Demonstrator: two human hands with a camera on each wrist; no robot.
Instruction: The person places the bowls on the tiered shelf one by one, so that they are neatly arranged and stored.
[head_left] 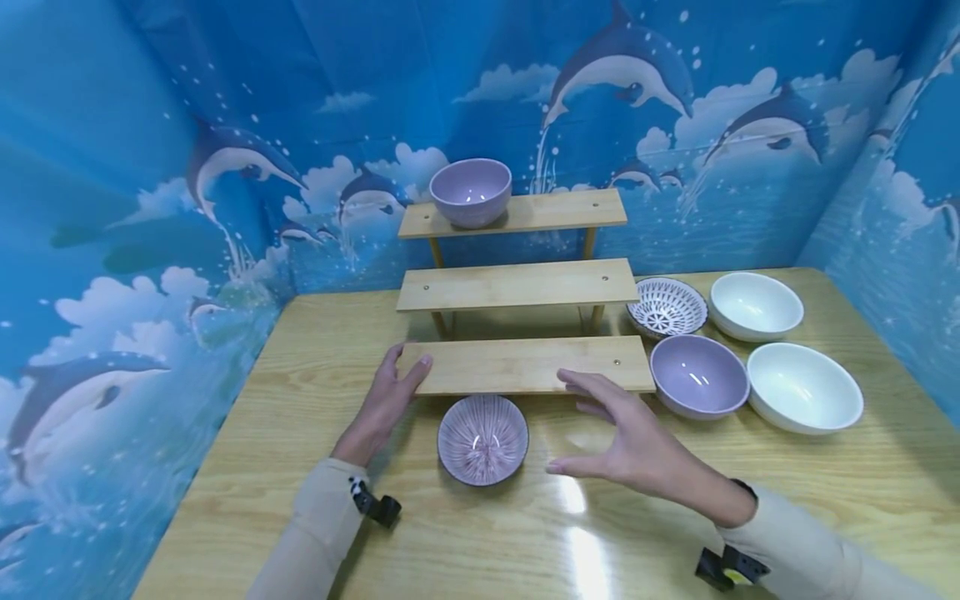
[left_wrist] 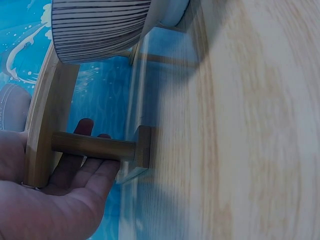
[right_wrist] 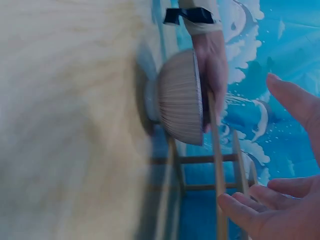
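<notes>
I have the left hand (head_left: 381,405) gripping the left end of the lowest board (head_left: 517,367) on the three-tier wooden stand (head_left: 517,285), which sits toward the tabletop's (head_left: 258,450) back edge, long axis roughly along it. I see the right hand (head_left: 626,433) spread wide; between the hands, the striped bowl (head_left: 483,440) opens upward.

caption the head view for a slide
Left hand holds the lowest shelf; right hand hovers near a striped bowl.

L hand (head_left: 385,400) gripping, R hand (head_left: 628,433) extended
</notes>
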